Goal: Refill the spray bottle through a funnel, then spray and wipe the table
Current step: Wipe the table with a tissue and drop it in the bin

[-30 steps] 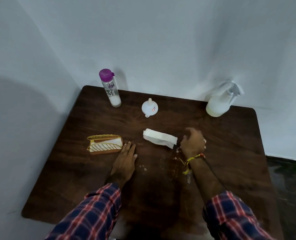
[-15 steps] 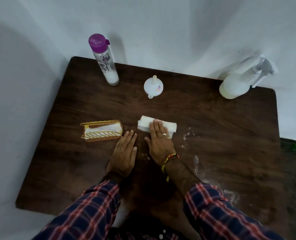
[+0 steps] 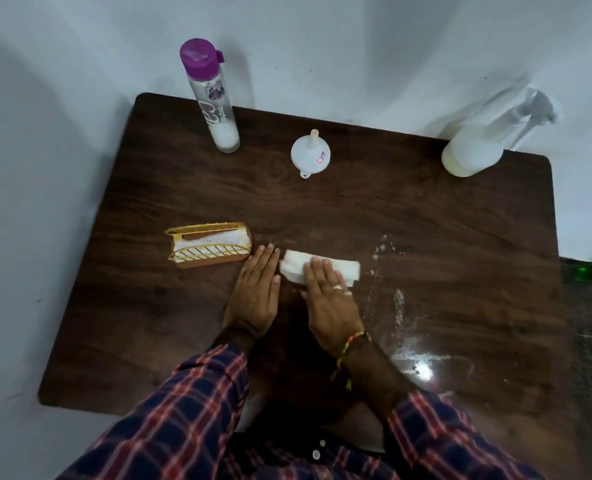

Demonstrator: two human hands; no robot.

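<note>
A folded white tissue (image 3: 348,270) lies flat on the dark wooden table (image 3: 426,220). My right hand (image 3: 327,299) presses down on it with flat fingers. My left hand (image 3: 254,296) rests palm down on the table just left of the tissue, holding nothing. The white spray bottle (image 3: 474,147) stands at the back right corner. A white funnel (image 3: 310,155) sits upside down at the back middle. A clear refill bottle with a purple cap (image 3: 214,102) stands at the back left. Wet streaks and droplets (image 3: 396,306) shine right of my right hand.
A yellow wire napkin holder (image 3: 207,245) with white tissues stands left of my left hand. Grey walls close in behind and to the left of the table. Dark floor with something green (image 3: 585,271) shows beyond the right edge.
My right hand moved left from the wet patch onto the tissue and now presses it flat, sliding it slightly toward me. My left hand stayed planted.
</note>
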